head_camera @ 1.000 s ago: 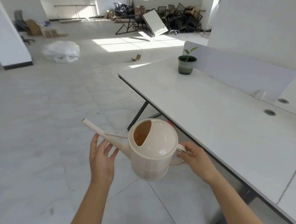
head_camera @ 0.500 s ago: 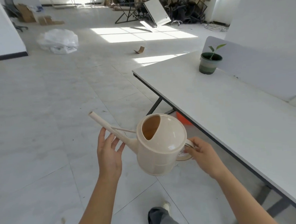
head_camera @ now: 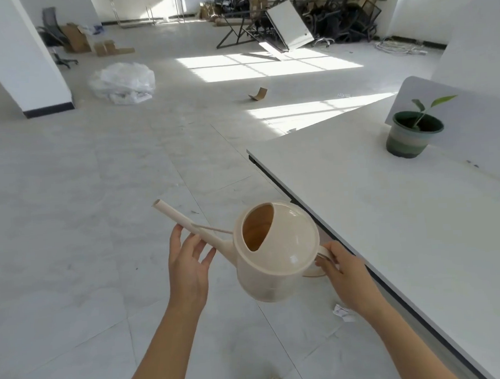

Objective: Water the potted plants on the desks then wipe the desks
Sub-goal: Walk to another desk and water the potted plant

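A cream plastic watering can (head_camera: 278,251) hangs in the air beside the near edge of the white desk (head_camera: 389,216). My right hand (head_camera: 344,274) grips its handle at the back. My left hand (head_camera: 187,268) is open, its straight fingers under the long spout, which points up and to the left. A small green plant in a striped green pot (head_camera: 412,133) stands on the desk at the far right, next to a white divider panel (head_camera: 453,117).
A crumpled bit of paper (head_camera: 342,312) lies on the floor under the desk edge. Out on the tiled floor are a heap of clear plastic (head_camera: 123,83) and a cardboard scrap (head_camera: 258,94). Stacked chairs and desk parts (head_camera: 306,21) fill the far back.
The view has swung left and moved along the desk, so the potted plant now sits further right and closer. Both hands keep the same hold on the watering can.
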Motion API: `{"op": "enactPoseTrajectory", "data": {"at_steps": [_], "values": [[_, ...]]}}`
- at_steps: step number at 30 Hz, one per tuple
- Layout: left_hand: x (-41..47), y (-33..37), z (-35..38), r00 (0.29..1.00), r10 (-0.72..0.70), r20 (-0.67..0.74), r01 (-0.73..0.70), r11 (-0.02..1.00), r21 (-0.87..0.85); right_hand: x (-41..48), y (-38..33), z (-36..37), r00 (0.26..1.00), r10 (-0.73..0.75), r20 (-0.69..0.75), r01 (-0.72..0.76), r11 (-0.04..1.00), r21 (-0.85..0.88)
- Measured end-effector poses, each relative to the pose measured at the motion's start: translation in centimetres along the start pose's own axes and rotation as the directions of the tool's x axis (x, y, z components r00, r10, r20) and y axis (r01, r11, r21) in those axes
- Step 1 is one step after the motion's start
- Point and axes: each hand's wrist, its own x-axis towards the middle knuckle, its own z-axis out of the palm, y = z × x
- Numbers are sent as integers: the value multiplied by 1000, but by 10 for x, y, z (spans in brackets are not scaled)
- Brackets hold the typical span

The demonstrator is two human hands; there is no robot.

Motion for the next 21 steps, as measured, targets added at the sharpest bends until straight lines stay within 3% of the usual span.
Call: {"op": "enactPoseTrajectory", "data": {"at_steps": [8, 12, 21], "values": [[103, 10, 34, 996, -47, 72, 49, 998, -25, 91, -20, 12, 996, 44, -80, -45, 999, -5], [161, 12, 53, 978, -111, 174, 110, 994, 14, 129, -23, 25, 979, 139, -147, -140, 990, 5], [272, 27, 120, 857, -237, 457, 190, 971, 147, 184, -57, 45, 862, 303, -406, -299, 951, 76]]}}
